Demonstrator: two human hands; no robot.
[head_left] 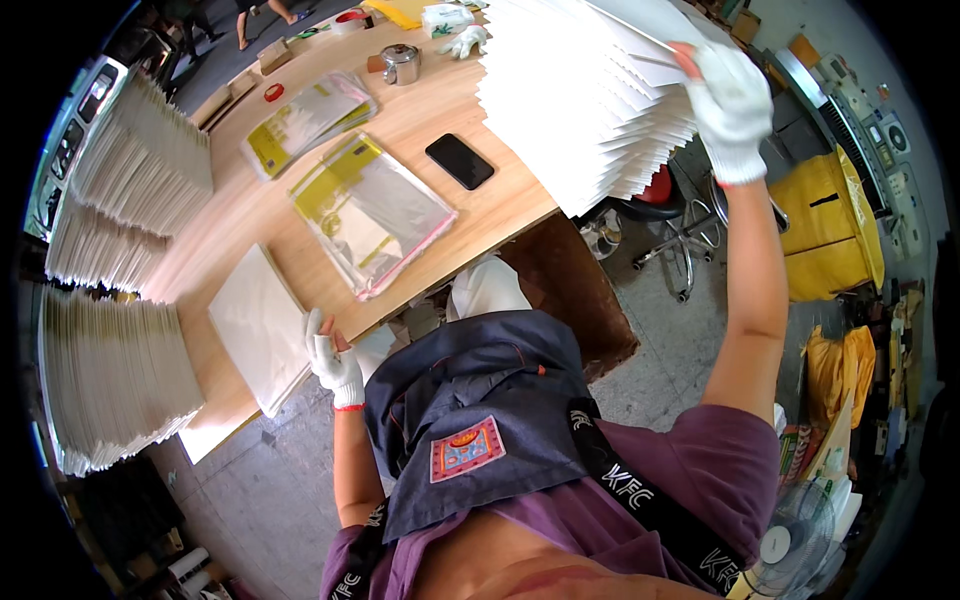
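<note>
My right hand (pixel 732 105), in a white glove with bare fingertips, is raised at the far right. It pinches the edge of a white paper sheet (pixel 640 38) at the top of a tall, fanned stack of white paper (pixel 560 110). My left hand (pixel 335 368), gloved the same way, is at the near table edge. Its fingers are apart and touch the right side of a low pile of white sheets (pixel 258 325). Right of that pile lie clear plastic bags with yellow-green print (pixel 375 215), with more printed bags (pixel 310 120) behind them.
A black phone (pixel 460 161) lies on the wooden table (pixel 510 205). Tall paper stacks (pixel 115 365) line its left side. At the back are a metal pot (pixel 401 65), red tape (pixel 350 20) and a loose glove (pixel 464 42). A wheeled stool (pixel 660 205) and yellow bag (pixel 825 230) are right.
</note>
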